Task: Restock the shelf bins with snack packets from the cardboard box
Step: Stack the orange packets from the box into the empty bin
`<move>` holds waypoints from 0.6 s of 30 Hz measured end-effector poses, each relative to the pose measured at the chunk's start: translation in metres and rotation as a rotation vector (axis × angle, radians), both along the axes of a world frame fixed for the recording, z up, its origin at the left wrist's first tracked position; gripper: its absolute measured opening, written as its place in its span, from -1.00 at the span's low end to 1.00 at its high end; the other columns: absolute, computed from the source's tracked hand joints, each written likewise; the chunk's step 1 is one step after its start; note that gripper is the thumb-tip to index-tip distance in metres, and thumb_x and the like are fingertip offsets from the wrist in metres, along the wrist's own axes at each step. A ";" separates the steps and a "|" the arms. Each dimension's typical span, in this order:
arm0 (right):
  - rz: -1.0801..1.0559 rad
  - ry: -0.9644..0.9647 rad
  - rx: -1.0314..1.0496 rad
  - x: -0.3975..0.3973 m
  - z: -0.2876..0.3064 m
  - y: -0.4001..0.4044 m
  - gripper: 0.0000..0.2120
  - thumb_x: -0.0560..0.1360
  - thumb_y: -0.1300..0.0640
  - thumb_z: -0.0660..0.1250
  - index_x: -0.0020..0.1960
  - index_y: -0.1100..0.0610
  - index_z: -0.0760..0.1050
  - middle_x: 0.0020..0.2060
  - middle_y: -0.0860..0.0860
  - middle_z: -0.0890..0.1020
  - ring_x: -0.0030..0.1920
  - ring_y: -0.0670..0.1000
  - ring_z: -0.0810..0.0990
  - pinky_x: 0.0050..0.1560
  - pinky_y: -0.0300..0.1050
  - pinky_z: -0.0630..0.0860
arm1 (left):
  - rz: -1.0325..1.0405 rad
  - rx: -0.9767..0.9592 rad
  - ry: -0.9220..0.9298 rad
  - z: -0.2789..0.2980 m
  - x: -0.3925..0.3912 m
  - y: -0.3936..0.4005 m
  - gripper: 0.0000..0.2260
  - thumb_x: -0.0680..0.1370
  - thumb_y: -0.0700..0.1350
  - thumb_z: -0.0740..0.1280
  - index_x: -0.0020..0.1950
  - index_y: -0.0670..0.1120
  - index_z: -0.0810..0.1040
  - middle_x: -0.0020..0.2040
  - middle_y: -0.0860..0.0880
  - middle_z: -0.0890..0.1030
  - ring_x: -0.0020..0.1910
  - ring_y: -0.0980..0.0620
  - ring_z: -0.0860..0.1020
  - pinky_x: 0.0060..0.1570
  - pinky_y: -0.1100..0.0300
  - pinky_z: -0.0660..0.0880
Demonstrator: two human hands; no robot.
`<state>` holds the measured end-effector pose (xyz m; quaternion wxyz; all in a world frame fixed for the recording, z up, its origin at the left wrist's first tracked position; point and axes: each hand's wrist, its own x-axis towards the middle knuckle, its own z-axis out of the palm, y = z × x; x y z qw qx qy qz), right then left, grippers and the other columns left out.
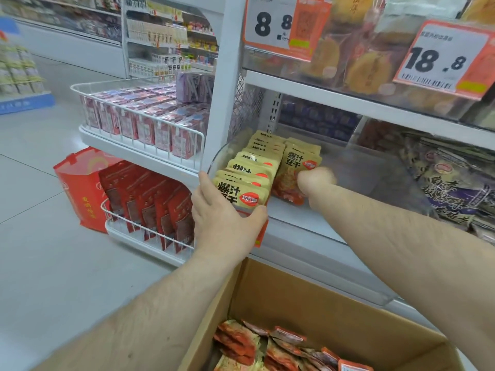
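Left hand grips the front of the packet row at 9 o'clock in the clear shelf bin, likely bracing it upright, while right hand pinches a packet into the second row; cardboard box waits at 6 o'clock.
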<state>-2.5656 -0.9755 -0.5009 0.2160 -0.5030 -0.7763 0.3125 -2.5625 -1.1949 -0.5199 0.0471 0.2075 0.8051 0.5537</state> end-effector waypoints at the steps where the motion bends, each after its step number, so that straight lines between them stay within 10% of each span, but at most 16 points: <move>1: 0.002 -0.024 0.016 -0.001 0.000 0.000 -0.86 0.60 0.13 0.25 -0.10 0.17 0.39 -0.19 0.06 0.46 -0.03 0.09 0.50 -0.05 -0.06 0.45 | -0.003 0.004 0.000 0.000 0.000 0.000 0.04 0.44 0.06 0.48 0.60 -0.08 -0.25 0.54 -0.08 0.01 0.54 -0.09 0.03 0.50 0.00 0.04; 8: 0.051 0.155 -0.197 -0.006 -0.002 0.005 -0.81 0.57 0.23 0.20 -0.22 0.12 0.41 -0.19 0.10 0.56 0.01 0.20 0.64 0.08 0.11 0.62 | -0.006 0.013 -0.007 0.001 0.000 -0.001 0.05 0.44 0.06 0.48 0.60 -0.08 -0.26 0.54 -0.05 0.01 0.53 -0.06 0.03 0.51 0.00 0.05; 12: 0.104 0.214 -0.338 0.000 0.004 0.007 -0.79 0.60 0.30 0.16 -0.17 0.12 0.44 -0.20 0.08 0.58 -0.23 0.06 0.61 -0.40 -0.19 0.61 | -0.012 -0.001 -0.009 0.002 0.001 -0.001 0.05 0.44 0.06 0.48 0.60 -0.09 -0.26 0.53 -0.07 0.02 0.51 -0.09 0.06 0.48 -0.01 0.07; 18: 0.104 0.175 -0.306 0.018 0.017 -0.003 -0.90 0.59 0.32 0.22 -0.01 0.16 0.47 -0.07 0.10 0.61 -0.19 0.05 0.62 -0.31 -0.13 0.61 | 0.096 -0.171 0.208 0.009 0.005 -0.007 0.00 0.43 0.16 0.45 0.60 -0.12 -0.12 0.55 -0.12 -0.02 0.54 -0.09 -0.04 0.50 -0.12 0.00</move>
